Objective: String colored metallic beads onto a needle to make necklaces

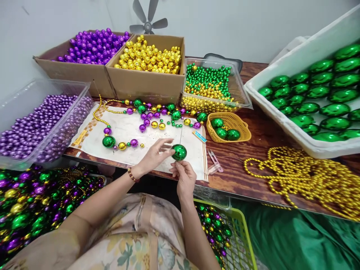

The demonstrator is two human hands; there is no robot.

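Note:
A shiny green ball point(179, 152) is held over the front edge of a white cloth point(126, 131). My left hand point(153, 155) pinches the ball from the left with fingertips, other fingers spread. My right hand point(184, 176) sits just under the ball, fingers pinched, apparently holding a thin string that runs up across the cloth. On the cloth lies a partly strung necklace point(146, 112) of green, gold and purple beads.
Boxes of purple balls point(92, 45) and gold balls point(149, 56) stand at the back. Clear tubs hold purple beads point(36, 123) and green and gold beads point(209, 84). A yellow basket point(239, 125), a white tray of green balls point(287, 120), gold bead strands point(303, 176), a white clip point(215, 162).

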